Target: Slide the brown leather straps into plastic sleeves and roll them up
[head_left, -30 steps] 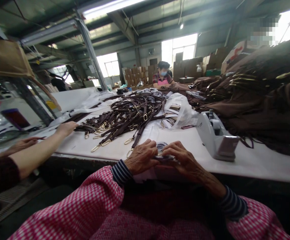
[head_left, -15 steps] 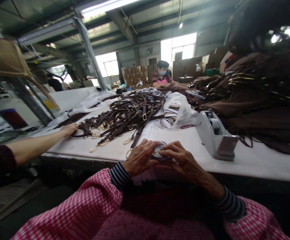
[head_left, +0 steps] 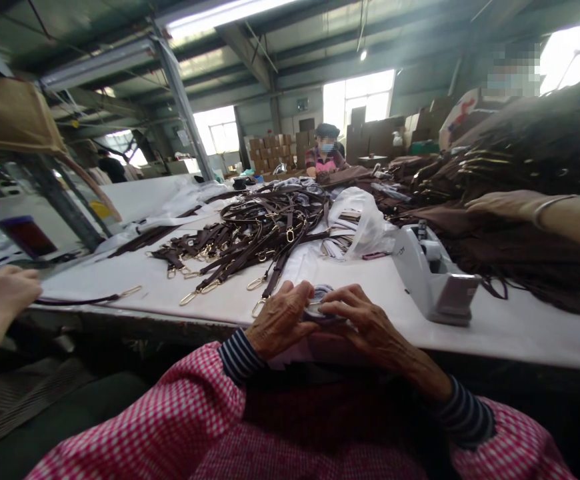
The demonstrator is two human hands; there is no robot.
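Just over the table's near edge, I hold a small coiled strap (head_left: pixel 319 295) with a pale grey wrapped look. My left hand (head_left: pixel 281 313) closes on its left side, fingers bent and thumb underneath. From the other side my right hand (head_left: pixel 367 320) grips it, its fingertips resting on the top of the coil. Much of the coil is hidden by my fingers. Beyond my hands lies a heap of dark brown straps (head_left: pixel 265 220) with gold-coloured clips, some of the clips close to my left hand.
A grey tape dispenser (head_left: pixel 433 280) stands right of my hands. Behind it is a clear plastic bag (head_left: pixel 363 220) by pale strips. Brown bags (head_left: pixel 530 160) are piled at right, where a co-worker's hand (head_left: pixel 510 203) reaches in. Another co-worker's hand (head_left: pixel 7 290) is at far left.
The co-worker's hand at left has drawn back leftward from the heap, with a strap trailing along the edge. A co-worker's arm has appeared at right. My hands have barely moved.
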